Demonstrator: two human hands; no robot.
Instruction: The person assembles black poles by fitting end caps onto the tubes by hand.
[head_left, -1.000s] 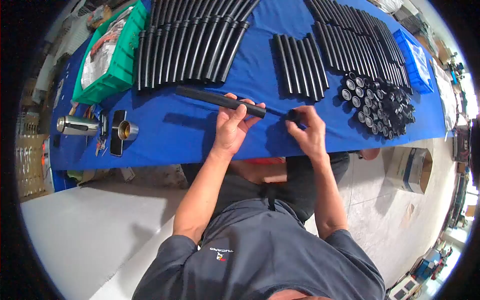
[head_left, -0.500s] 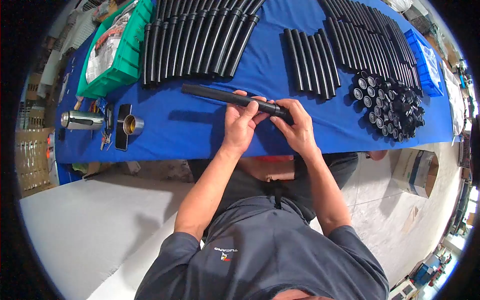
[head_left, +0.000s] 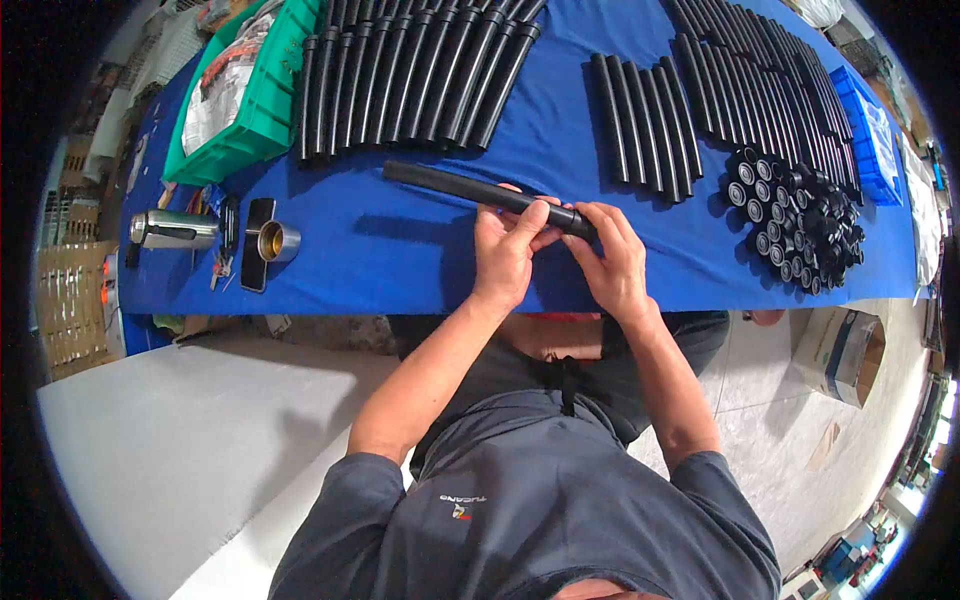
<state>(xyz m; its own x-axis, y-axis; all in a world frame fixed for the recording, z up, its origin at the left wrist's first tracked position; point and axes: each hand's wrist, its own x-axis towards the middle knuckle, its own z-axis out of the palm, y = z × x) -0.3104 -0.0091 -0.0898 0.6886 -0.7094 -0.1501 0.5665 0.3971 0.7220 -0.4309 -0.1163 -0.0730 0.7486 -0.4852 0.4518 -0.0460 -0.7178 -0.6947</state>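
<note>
A black tube [head_left: 440, 182] is held at a slant above the blue cloth, its free end pointing to the left and away from me. My left hand [head_left: 508, 245] is closed round it near its right part, thumb on top. At the thicker right end, my right hand [head_left: 610, 250] grips the tube with thumb and fingers, hiding much of that end. To the right lies a heap of small round black caps [head_left: 790, 220] with pale rings. Behind my hands is a row of several plain black tubes [head_left: 645, 130].
Collared black tubes [head_left: 415, 85] lie at the back left by a green crate [head_left: 240, 130]. A steel flask [head_left: 175, 230], phone [head_left: 257, 245] and metal cup [head_left: 278, 241] are at the left. More tubes [head_left: 760, 95] and a blue bin [head_left: 868, 140] stand right; the table's edge [head_left: 400, 312] is near me.
The whole view has shifted slightly, so the table's things appear a little to the right. Both hands keep hold of the tube, and the right fingers now cover more of its right end.
</note>
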